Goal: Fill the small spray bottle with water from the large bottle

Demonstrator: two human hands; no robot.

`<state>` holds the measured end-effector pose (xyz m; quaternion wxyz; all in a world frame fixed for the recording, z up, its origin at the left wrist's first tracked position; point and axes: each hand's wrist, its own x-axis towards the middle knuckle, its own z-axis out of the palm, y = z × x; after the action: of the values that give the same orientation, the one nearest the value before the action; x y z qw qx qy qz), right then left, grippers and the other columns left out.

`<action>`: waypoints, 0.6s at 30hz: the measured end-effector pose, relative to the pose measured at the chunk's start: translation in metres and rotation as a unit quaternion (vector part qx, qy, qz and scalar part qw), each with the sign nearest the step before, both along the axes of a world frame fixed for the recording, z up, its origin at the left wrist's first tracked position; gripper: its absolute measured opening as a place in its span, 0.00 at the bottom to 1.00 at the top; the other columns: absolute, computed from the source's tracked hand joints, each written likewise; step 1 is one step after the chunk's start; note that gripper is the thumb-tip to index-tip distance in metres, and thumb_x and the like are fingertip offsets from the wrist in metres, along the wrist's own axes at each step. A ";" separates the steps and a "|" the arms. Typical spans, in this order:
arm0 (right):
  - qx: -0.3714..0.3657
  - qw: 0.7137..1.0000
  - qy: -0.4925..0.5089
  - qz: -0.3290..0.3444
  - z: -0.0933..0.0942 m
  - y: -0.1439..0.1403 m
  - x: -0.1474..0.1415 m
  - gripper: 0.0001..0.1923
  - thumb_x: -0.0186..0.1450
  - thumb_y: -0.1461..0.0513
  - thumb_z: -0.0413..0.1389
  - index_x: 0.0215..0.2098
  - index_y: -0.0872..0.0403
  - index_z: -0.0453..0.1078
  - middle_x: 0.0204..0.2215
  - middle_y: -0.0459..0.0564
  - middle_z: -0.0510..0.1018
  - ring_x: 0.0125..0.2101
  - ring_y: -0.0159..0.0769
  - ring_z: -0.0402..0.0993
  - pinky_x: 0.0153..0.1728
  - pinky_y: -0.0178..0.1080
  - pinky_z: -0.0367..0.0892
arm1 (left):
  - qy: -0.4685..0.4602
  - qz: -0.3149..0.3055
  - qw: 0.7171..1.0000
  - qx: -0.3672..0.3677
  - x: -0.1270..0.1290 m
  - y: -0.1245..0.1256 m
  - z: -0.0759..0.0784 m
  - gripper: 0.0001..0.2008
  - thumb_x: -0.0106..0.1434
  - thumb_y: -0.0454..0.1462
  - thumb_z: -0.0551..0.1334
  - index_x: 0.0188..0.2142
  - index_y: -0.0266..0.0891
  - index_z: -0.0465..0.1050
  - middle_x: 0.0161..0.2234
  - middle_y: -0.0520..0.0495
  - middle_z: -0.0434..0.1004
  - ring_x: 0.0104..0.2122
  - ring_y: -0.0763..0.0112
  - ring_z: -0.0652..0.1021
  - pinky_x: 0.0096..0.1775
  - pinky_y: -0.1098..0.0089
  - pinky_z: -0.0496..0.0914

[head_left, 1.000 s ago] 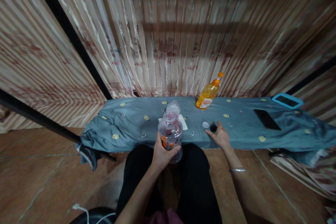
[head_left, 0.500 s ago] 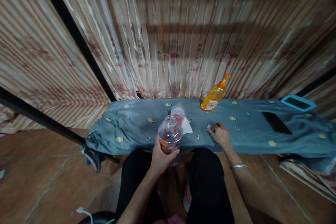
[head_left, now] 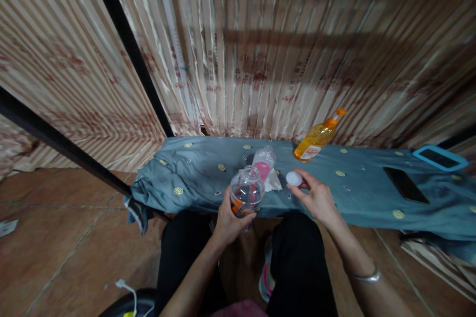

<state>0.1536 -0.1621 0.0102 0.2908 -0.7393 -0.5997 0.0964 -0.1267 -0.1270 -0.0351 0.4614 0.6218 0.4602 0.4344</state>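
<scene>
My left hand point(head_left: 230, 225) is wrapped round a clear plastic cup point(head_left: 247, 190) with a narrow open neck on top and orange print on its side. The cup is over the near edge of the cloth-covered bench, above my knees. Between thumb and fingers, my right hand point(head_left: 316, 198) pinches a round white cap point(head_left: 293, 179), raised above the cloth and to the right of the cup. Behind the cup stands a clear bottle point(head_left: 265, 162) with a pink label, and a white tissue point(head_left: 274, 181) lies beside it.
A pump bottle of orange liquid point(head_left: 314, 144) stands at the back of the bench point(head_left: 201, 173). Farther right lie a black phone point(head_left: 406, 185) and a blue-framed device point(head_left: 441, 157). A pleated curtain point(head_left: 260, 49) hangs behind, and a dark pole point(head_left: 130, 49) rises at the left.
My right hand has lifted the white cap off the cloth and turned it, so its flat face shows. The left hand still holds the cup. The whole view has shifted slightly.
</scene>
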 end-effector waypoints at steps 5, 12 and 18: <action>0.018 0.986 0.013 0.167 0.054 -0.016 -0.049 0.22 0.70 0.51 0.61 0.58 0.52 0.72 0.47 0.50 0.81 0.39 0.35 0.79 0.46 0.46 0.76 | 0.010 -0.035 0.999 0.018 0.001 -0.008 -0.009 0.48 0.46 0.40 0.77 0.64 0.39 0.62 0.58 0.36 0.79 0.58 0.47 0.80 0.62 0.48 0.74; 0.005 0.971 0.010 0.239 0.099 -0.022 -0.050 0.17 0.65 0.53 0.65 0.49 0.49 0.76 0.42 0.48 0.85 0.40 0.39 0.82 0.43 0.40 0.74 | 0.013 -0.058 0.996 0.063 -0.005 -0.011 -0.015 0.44 0.49 0.38 0.75 0.64 0.39 0.64 0.59 0.36 0.78 0.60 0.48 0.79 0.64 0.48 0.72; -0.032 0.964 0.010 0.263 0.118 -0.024 -0.045 0.18 0.62 0.54 0.67 0.49 0.47 0.77 0.38 0.43 0.85 0.35 0.37 0.84 0.36 0.36 0.73 | 0.038 -0.071 0.991 0.105 -0.006 -0.011 -0.021 0.43 0.49 0.36 0.75 0.64 0.41 0.65 0.60 0.37 0.77 0.61 0.48 0.78 0.63 0.49 0.72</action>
<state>0.1090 -0.1864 0.1277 0.2375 -0.5638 -0.7664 0.1959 -0.1327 -0.1377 -0.0560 0.4057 0.7138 0.3841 0.4223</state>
